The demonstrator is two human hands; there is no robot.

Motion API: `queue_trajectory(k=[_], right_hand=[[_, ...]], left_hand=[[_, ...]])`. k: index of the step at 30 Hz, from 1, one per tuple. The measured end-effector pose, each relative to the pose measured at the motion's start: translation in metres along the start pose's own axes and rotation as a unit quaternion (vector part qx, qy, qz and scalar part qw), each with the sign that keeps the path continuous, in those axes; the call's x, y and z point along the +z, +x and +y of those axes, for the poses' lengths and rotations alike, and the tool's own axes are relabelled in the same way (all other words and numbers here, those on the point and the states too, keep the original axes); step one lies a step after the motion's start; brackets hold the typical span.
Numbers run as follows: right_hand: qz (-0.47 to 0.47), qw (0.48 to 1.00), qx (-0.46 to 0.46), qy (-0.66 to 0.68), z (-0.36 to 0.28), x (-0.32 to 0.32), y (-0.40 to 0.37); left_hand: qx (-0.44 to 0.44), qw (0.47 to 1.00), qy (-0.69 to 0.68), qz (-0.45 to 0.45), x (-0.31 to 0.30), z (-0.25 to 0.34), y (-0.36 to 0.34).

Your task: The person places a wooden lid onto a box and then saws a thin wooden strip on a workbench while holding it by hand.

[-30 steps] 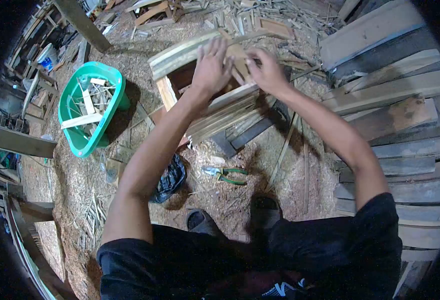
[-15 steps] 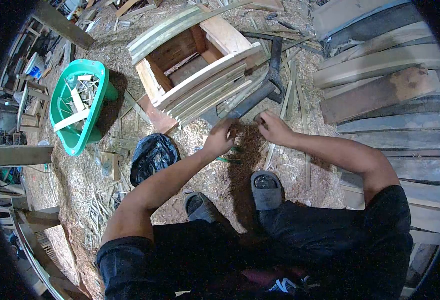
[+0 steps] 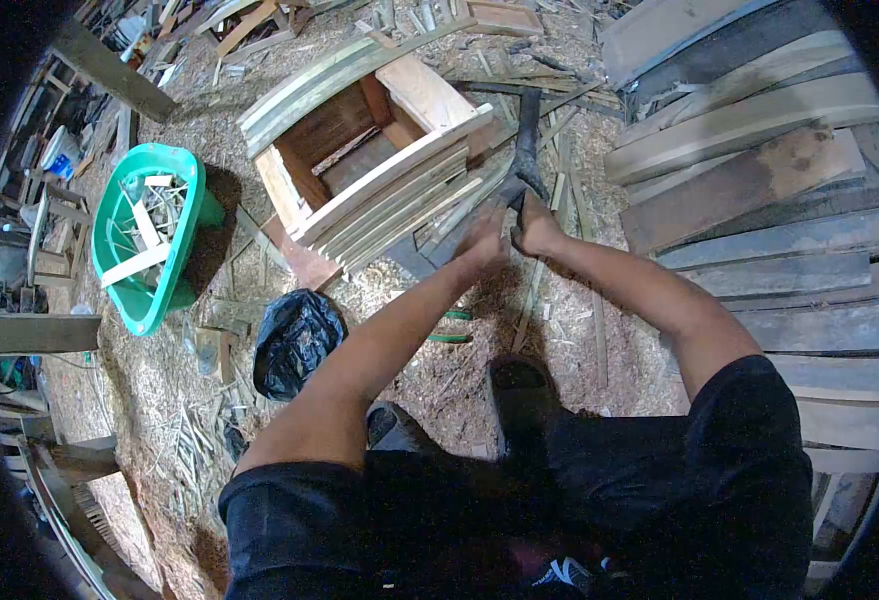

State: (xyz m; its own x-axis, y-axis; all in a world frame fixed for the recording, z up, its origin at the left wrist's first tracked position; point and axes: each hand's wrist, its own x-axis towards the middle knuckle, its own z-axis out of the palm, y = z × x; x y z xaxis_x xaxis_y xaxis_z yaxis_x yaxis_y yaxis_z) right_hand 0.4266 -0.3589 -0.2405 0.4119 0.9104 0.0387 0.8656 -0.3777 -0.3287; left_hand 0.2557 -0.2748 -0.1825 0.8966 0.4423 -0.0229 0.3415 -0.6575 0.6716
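Note:
A dark tool with a long bar (image 3: 528, 130) lies beside a wooden box frame (image 3: 370, 150) with thin curved slats stacked along its near side. My right hand (image 3: 538, 228) has its fingers closed round the near end of the dark tool. Close to its left, my left hand (image 3: 484, 245) is blurred by motion at the same end of the tool, and its fingers cannot be made out. Below the hands, green strips (image 3: 450, 338) lie on the sawdust.
A green tub (image 3: 185, 270) of wood scraps stands at left, with a black plastic bag (image 3: 300, 345) nearer my legs. Long boards (image 3: 790, 280) line the right side. Wood offcuts litter the floor, and a wooden beam (image 3: 40, 334) juts in from the left edge.
Both hands have moved forward and closer together, reaching the dark tool. My right hand has closed on it. My right foot has shifted slightly, and the view has moved a little.

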Motion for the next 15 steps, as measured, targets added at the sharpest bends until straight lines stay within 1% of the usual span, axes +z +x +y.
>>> queue_trajectory(k=[2,3,4,5,7,8,9,10,11,12,13,14,15], right_hand=[[-0.04,0.998,0.044,-0.025,-0.008,-0.026,0.009],[-0.062,0.995,0.067,-0.037,-0.017,-0.043,0.011],[-0.049,0.994,0.08,-0.054,-0.025,-0.056,0.006],[-0.079,0.992,0.089,-0.046,-0.023,-0.058,0.007],[-0.14,0.984,0.107,-0.026,-0.002,-0.04,0.011],[-0.09,0.994,0.053,-0.027,0.01,-0.033,0.008],[-0.039,0.999,-0.002,-0.028,0.025,-0.026,0.005],[0.013,0.998,-0.056,-0.027,0.023,-0.03,0.002],[0.015,0.999,-0.051,-0.002,0.02,-0.032,-0.003],[0.017,0.999,-0.046,0.024,0.001,-0.05,-0.016],[0.018,0.998,-0.041,0.048,-0.005,-0.055,-0.026],[0.064,0.995,-0.062,-0.041,-0.005,-0.046,-0.029],[0.022,0.998,-0.038,-0.055,0.008,-0.027,-0.024]], left_hand=[[0.004,0.997,0.072,0.015,0.024,-0.01,0.018],[0.002,0.999,0.049,0.004,0.023,-0.006,0.02],[-0.001,1.0,0.026,-0.008,0.021,-0.001,0.021],[-0.004,1.0,0.003,-0.02,0.018,0.002,0.02],[0.005,0.995,-0.08,-0.058,0.019,-0.004,0.019],[0.01,0.99,-0.12,-0.075,0.021,-0.008,0.02],[0.036,0.992,-0.108,-0.056,0.029,-0.015,0.022],[0.063,0.993,-0.095,-0.037,0.037,-0.022,0.023],[0.089,0.993,-0.081,-0.018,0.044,-0.029,0.025],[0.093,0.993,-0.074,-0.017,0.042,-0.026,0.023],[0.096,0.993,-0.067,-0.016,0.037,-0.021,0.02],[0.101,0.993,-0.06,-0.014,0.032,-0.015,0.019],[0.095,0.994,-0.054,-0.022,0.035,-0.017,0.018]])
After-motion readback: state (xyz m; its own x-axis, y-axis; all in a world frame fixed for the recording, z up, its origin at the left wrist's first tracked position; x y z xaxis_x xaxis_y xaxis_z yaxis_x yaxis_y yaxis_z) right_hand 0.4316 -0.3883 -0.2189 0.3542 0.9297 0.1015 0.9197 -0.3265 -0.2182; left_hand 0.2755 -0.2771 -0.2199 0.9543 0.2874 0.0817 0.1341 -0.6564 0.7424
